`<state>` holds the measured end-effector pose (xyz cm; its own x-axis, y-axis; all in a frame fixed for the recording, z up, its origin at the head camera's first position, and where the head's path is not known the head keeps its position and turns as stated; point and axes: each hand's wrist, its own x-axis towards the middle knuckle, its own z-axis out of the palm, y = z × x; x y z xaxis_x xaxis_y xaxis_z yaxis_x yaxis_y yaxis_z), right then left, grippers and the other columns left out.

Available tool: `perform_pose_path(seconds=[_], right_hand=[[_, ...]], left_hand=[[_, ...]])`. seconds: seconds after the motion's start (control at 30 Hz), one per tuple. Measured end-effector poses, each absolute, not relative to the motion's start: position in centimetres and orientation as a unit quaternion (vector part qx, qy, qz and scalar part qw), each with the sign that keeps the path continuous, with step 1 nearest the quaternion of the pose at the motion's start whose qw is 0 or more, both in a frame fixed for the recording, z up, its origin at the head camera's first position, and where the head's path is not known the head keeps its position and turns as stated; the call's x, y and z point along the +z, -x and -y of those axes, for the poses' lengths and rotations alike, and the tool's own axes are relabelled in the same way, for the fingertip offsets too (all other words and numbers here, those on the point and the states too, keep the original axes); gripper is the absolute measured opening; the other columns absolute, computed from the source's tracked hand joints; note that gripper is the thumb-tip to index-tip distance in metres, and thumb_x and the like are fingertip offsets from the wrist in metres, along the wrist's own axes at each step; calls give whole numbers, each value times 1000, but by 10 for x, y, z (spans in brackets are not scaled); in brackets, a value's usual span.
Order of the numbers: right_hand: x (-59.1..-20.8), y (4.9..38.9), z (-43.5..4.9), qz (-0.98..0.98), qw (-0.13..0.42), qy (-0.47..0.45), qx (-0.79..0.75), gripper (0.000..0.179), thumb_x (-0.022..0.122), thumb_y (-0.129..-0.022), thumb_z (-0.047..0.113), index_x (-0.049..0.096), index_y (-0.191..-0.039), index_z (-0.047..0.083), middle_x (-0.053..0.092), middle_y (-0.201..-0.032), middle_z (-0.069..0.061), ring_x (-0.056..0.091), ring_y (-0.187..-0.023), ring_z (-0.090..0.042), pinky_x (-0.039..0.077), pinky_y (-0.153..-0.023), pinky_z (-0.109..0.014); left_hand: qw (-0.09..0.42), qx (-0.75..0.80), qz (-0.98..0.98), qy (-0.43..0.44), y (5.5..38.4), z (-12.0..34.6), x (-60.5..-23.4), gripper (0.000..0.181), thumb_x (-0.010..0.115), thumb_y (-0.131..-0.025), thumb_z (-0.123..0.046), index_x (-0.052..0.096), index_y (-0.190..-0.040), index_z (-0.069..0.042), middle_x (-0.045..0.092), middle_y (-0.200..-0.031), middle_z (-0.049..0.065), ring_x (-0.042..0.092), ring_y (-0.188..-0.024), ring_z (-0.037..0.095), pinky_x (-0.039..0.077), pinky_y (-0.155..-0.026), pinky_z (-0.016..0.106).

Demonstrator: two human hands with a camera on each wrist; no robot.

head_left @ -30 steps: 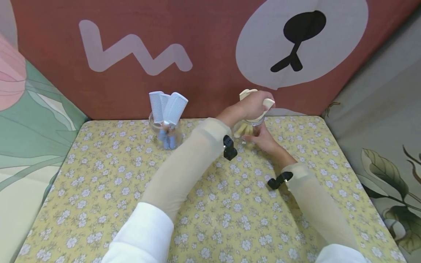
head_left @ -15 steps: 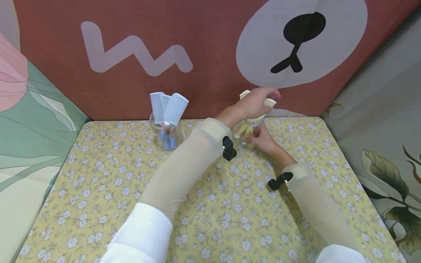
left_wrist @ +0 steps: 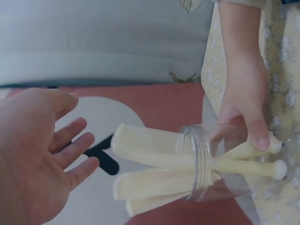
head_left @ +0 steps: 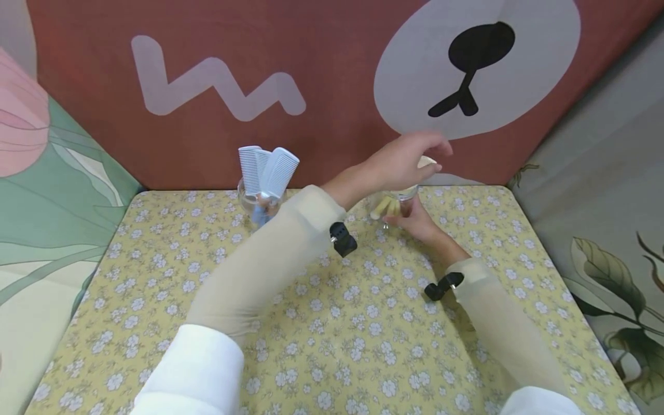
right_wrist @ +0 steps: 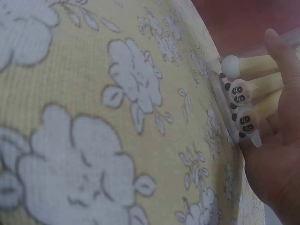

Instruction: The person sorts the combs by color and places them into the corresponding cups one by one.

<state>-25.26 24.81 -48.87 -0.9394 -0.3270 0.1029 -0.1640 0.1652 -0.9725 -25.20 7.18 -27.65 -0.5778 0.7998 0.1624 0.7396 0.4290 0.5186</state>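
Note:
Several cream combs (left_wrist: 150, 145) stand teeth end up in a clear jar (left_wrist: 229, 187) at the table's back right. Their handles reach down inside; the right wrist view shows round handle ends (right_wrist: 247, 121), two with small animal faces. My left hand (head_left: 399, 164) is held beside and above the comb tops, fingers apart and nothing in them; in the left wrist view a gap separates it from the combs. My right hand (head_left: 417, 222) grips the jar low on its side, thumb (left_wrist: 258, 133) across the wall. From the head view, the left hand hides most of the combs.
Light blue combs (head_left: 280, 173) stand in a second clear jar (head_left: 246, 199) at the back left, partly behind my left sleeve (head_left: 270, 259). A flowered cloth covers the table (head_left: 332, 346). A printed red wall hanging (head_left: 332, 69) rises right behind the table's back edge.
My left hand has let go of the cream combs, its fingers spreading as it rises a little. Its forearm has shifted left, covering more of the left jar. The right hand stays on its jar.

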Motion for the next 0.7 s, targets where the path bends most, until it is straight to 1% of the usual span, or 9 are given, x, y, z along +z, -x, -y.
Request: perform_pose_path(seconds=[0.1, 0.2, 0.27, 0.33, 0.4, 0.43, 0.5, 0.57, 0.7], right_hand=[[-487, 252, -249, -780, 61, 169, -599, 90, 75, -89, -3, 23, -155, 29, 36, -158, 4, 31, -143, -15, 25, -118, -43], [-484, 251, -251, -807, 61, 168, -563, 80, 76, -91, 5, 27, -150, 27, 58, -118, 4, 53, -101, -10, 43, -88, -30], [-481, 251, -253, -826, 67, 157, -537, 70, 77, -92, 10, 31, -143, 25, 53, -88, 2, 47, -71, -10, 40, -66, -27], [-477, 249, -256, -833, 78, 150, -526, 73, 75, -93, 10, 25, -143, 24, 42, -76, -7, 36, -61, -17, 35, -58, -32], [-471, 246, -261, -839, 87, 145, -517, 85, 75, -94, 8, 15, -152, 26, 54, -97, -17, 54, -80, -25, 48, -75, -36], [-468, 244, -264, -843, 89, 141, -512, 93, 75, -94, 8, 8, -156, 27, 54, -117, -21, 57, -100, -30, 49, -90, -42], [-460, 241, -272, -848, 93, 140, -503, 111, 74, -94, 6, -12, -161, 29, 36, -150, -23, 42, -134, -39, 33, -113, -57], [-451, 237, -283, -865, 91, 139, -474, 115, 72, -95, 9, -21, -160, 28, 13, -166, -21, 17, -151, -43, 15, -118, -66], [-428, 231, -305, -892, 91, 138, -420, 109, 68, -100, 17, -22, -160, 27, 7, -166, -26, 12, -152, -47, 16, -113, -74]], left_hand=[[49, 266, -837, -477, 242, -63, -272, 36, 57, -106, -24, 56, -141, -14, 56, -141, -4, 47, -133, 6, 31, -106, 10], [48, 246, -835, -490, 234, -53, -267, 35, 55, -106, -24, 56, -140, -14, 55, -141, -4, 46, -134, 7, 31, -107, 11], [42, 236, -835, -496, 229, -45, -264, 34, 55, -106, -24, 57, -139, -14, 56, -140, -3, 47, -134, 8, 33, -107, 14], [38, 233, -835, -497, 225, -35, -262, 34, 56, -106, -24, 58, -138, -14, 56, -141, -3, 48, -133, 9, 34, -108, 17], [31, 235, -835, -496, 222, -24, -260, 34, 58, -105, -23, 59, -138, -13, 57, -140, -2, 52, -128, 11, 38, -106, 20], [28, 239, -835, -494, 221, -17, -260, 34, 60, -104, -22, 59, -137, -13, 57, -141, -1, 53, -127, 12, 40, -104, 21], [23, 244, -838, -487, 218, -3, -258, 36, 62, -103, -21, 59, -137, -11, 57, -141, 1, 52, -128, 13, 41, -104, 23], [16, 248, -841, -481, 216, 13, -256, 38, 64, -102, -21, 59, -139, -10, 57, -142, 2, 53, -128, 14, 41, -105, 24], [11, 255, -846, -469, 213, 49, -253, 42, 64, -103, -22, 57, -142, -9, 56, -143, 3, 48, -135, 15, 37, -112, 28]])
